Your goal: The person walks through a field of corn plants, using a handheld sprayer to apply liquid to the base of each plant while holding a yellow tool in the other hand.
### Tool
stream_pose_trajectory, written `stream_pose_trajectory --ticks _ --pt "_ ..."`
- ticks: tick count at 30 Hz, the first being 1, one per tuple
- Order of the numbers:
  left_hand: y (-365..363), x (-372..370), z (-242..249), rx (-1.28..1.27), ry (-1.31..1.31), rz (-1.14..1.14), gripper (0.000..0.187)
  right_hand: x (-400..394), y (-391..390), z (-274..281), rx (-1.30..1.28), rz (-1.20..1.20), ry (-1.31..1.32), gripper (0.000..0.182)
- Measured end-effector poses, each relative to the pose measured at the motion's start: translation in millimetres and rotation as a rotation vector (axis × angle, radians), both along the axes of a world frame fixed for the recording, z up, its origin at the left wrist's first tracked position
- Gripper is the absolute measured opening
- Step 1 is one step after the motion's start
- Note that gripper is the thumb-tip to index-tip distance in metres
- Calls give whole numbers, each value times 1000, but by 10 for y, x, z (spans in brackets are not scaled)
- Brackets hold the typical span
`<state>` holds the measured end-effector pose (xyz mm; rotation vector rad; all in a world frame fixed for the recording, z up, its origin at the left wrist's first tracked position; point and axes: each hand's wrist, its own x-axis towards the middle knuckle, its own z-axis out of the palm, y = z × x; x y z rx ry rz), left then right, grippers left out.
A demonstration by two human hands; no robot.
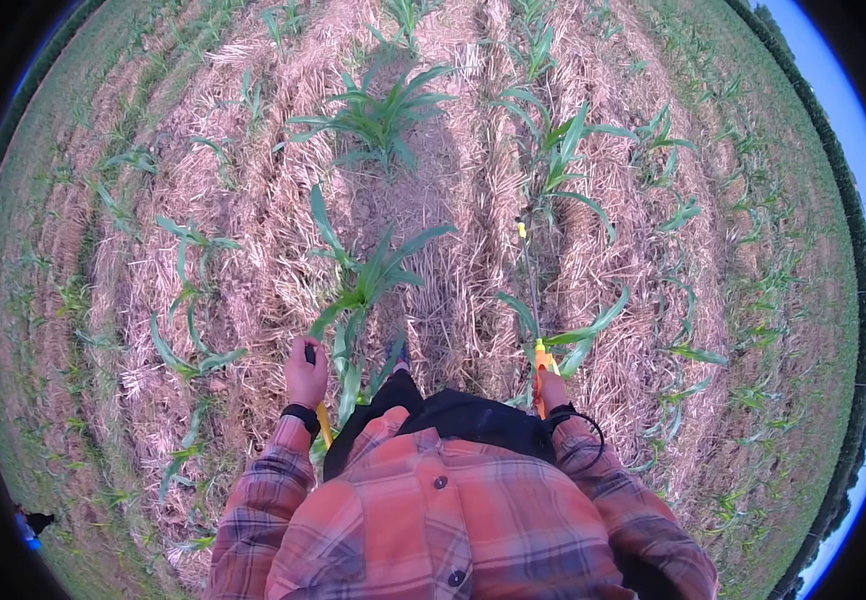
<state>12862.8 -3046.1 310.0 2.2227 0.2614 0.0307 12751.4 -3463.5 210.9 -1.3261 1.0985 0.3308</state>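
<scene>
My right hand is closed around the yellow and orange handle of a sprayer wand. From this handle the thin wand reaches forward over the straw, with a yellow piece and a dark nozzle at its far end. On the left, my left hand is closed on a black grip. A yellow bar shows beside my left wrist. Just right of my left hand stands a green leafy plant; more green leaves spread beside the wand handle.
Rows of young green plants grow out of straw-covered soil ahead and on both sides. A shoe shows between the leaves below me. At the far lower left edge is a small dark and blue shape, unclear.
</scene>
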Motion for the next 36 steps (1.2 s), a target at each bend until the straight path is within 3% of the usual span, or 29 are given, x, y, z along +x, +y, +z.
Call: stream_pose_trajectory --ticks 6,9,10,14,16,18,19,21,23,26,27,31,36 --pt "147 585 -84 88 -21 9 9 795 455 177 21 285 -5 28" --pt "262 775 -193 12 -19 -24 9 1070 676 393 -39 554 54 27" --pt "273 814 -199 -30 -61 -29 9 1112 734 467 -39 544 62 27" --pt "343 881 641 -254 -119 9 9 1422 784 676 25 751 100 29" --pt "546 792 924 -326 -50 111 9 1508 729 578 48 903 -2 35" --pt "502 847 1227 -412 34 200 7 1647 705 572 85 900 21 35" --pt "482 938 1144 -406 29 201 7 1709 656 481 84 905 -1 36" --pt "403 1178 769 -63 -207 120 6 1852 545 296 83 917 -31 38" --pt "198 1494 498 -38 -174 82 5 2060 398 93 -166 951 -52 40" --pt "-133 1966 396 22 -96 89 6 2360 32 -66 -218 927 -231 41" --pt "-245 2109 398 53 -15 98 6 2536 52 298 -172 708 -4 32" --pt "-599 2652 144 91 -131 2 8 2791 -438 138 -2 362 11 23" --pt "-960 3082 167 120 -31 -14 9 3087 -1003 -86 77 109 -68 27"
